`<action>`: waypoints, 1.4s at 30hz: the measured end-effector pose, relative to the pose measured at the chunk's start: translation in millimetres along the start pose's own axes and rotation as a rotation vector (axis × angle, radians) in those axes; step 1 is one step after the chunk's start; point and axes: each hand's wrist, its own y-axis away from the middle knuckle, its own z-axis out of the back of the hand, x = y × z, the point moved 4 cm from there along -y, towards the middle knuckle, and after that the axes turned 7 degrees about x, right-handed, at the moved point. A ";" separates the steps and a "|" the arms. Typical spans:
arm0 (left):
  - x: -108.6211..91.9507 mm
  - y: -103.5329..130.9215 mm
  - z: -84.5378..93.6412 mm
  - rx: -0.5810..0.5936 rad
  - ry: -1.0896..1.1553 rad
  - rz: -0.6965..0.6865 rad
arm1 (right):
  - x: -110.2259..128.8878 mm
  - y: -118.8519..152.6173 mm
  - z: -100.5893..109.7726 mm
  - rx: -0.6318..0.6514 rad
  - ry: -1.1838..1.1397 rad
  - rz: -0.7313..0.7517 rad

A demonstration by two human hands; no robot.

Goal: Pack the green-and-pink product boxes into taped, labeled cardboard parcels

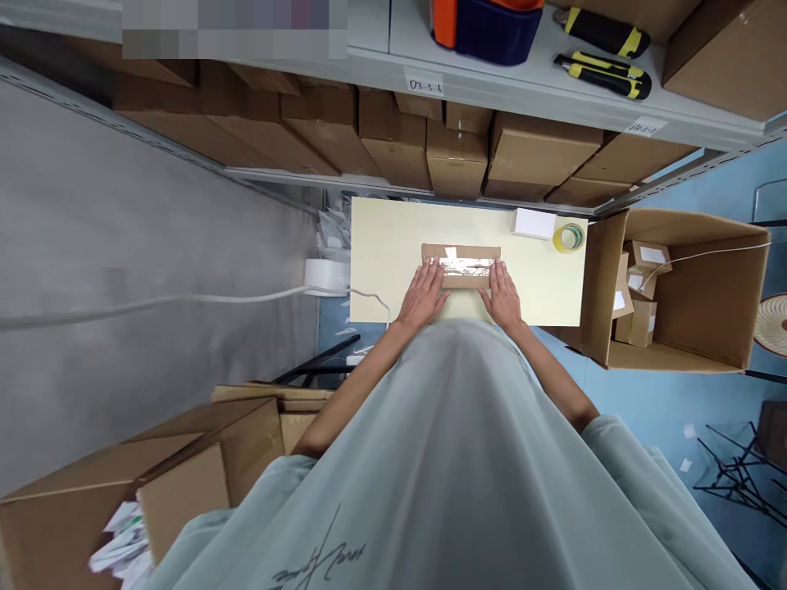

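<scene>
A small brown cardboard box (461, 281) lies on the pale yellow table (387, 238), with shiny clear tape (467, 266) along its top. My left hand (423, 293) rests on the box's left end, fingers stretched out and lying flat. On the right end lies my right hand (502, 297), its fingers also extended. Both thumbs point inward near the box's front edge. Behind and to the right, a white box (534, 223) sits beside a roll of yellow-green tape (570, 238).
Right of the table stands a large open carton (701, 307) holding several small boxes. Shelves (369, 70) with cartons and two cutters (606, 75) run across the back. A white cable (258, 299) crosses to the table's left edge. Another open carton (246, 442) is at lower left.
</scene>
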 end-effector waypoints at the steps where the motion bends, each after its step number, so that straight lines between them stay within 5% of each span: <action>1: 2.6 0.2 -1.7 -0.020 0.034 0.003 | -3.1 0.7 0.6 -0.009 -0.039 -0.016; 4: 10.5 0.3 -8.7 -0.096 0.156 0.037 | -10.0 1.8 1.3 -0.011 -0.165 -0.051; 7: 22.9 -0.1 -16.5 -0.195 0.338 0.225 | -15.2 1.2 1.0 -0.016 -0.305 -0.100; 12: 31.5 -3.3 -20.0 -0.224 0.628 0.378 | -18.2 -2.2 -2.6 -0.039 -0.480 -0.136; 20: 33.6 -13.4 5.4 -0.333 0.645 0.440 | -31.2 -26.5 12.9 -0.160 -0.531 -0.252; 25: 41.5 -37.2 -0.8 -0.264 0.575 0.596 | -37.1 -54.2 9.4 -0.067 -0.495 -0.368; 28: 37.9 -37.0 -2.9 -0.266 0.502 0.527 | -34.8 -55.3 9.0 -0.075 -0.455 -0.333; 31: 18.9 -23.9 -4.0 -0.251 0.273 0.281 | -18.4 -39.8 9.9 -0.128 -0.283 -0.173; 35: -13.1 -7.5 -23.5 0.047 0.018 -0.058 | 17.7 -15.5 -8.5 0.116 -0.041 0.133; 42: -20.6 -4.2 -34.7 0.146 -0.090 -0.059 | 30.1 -7.6 -21.7 0.214 0.096 0.191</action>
